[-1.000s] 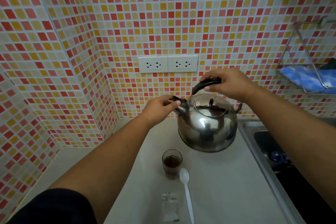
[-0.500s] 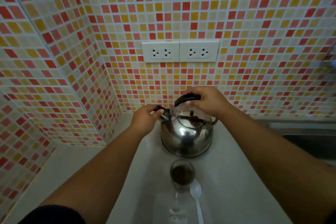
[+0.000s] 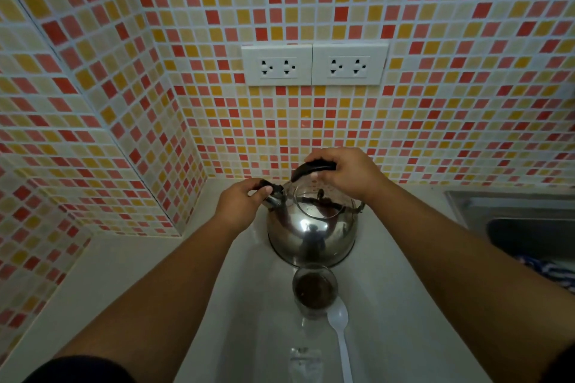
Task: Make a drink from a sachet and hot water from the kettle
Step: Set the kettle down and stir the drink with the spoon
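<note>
- Kettle [image 3: 312, 235]: shiny steel, on the pale counter [image 3: 401, 314], in front of the tiled wall [image 3: 311, 127], below the double wall socket [image 3: 314, 64]. Whether its base rests fully on the counter: can't tell for sure.
- R hand [image 3: 345, 172]: over kettle top, fingers curled and clamped round the black handle [image 3: 312, 168].
- L hand [image 3: 241, 204]: at kettle's left side, thumb + fingertips pinched together on the black cap of the spout [image 3: 273, 194].
- Glass [image 3: 315, 289]: just in front of kettle, nearly touching its base; dark brown liquid or powder inside, can't tell which.
- White plastic spoon [image 3: 339, 336]: lying flat on counter, bowl end just beside the glass on the side away from kettle, handle running toward the viewer.
- Clear sachet [image 3: 304, 362]: flat on counter, further from kettle than the glass, next to spoon handle; blurry, contents can't be told.
- Sink [image 3: 522, 227]: steel, well to the right of kettle; blue-white cloth [image 3: 550, 270] at its near edge.
</note>
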